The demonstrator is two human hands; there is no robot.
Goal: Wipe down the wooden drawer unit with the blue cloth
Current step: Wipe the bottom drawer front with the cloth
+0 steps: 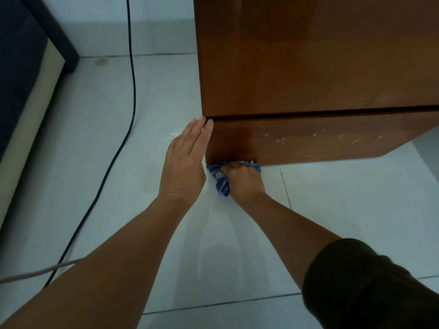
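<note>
The wooden drawer unit (308,67) stands on the tiled floor and fills the upper right of the head view. A dark gap runs across it above its lowest panel, which shows pale scuff marks. My right hand (244,181) grips the bunched blue cloth (221,179) and presses it against the bottom edge of that panel, near its left corner. My left hand (185,162) lies flat with straight fingers against the unit's left corner, fingertips at the gap.
A black cable (130,91) trails across the pale floor tiles (118,162) to the left of the unit. A dark sofa or bed with a beige base (28,103) stands at the far left. A grey cord (35,271) crosses the lower left.
</note>
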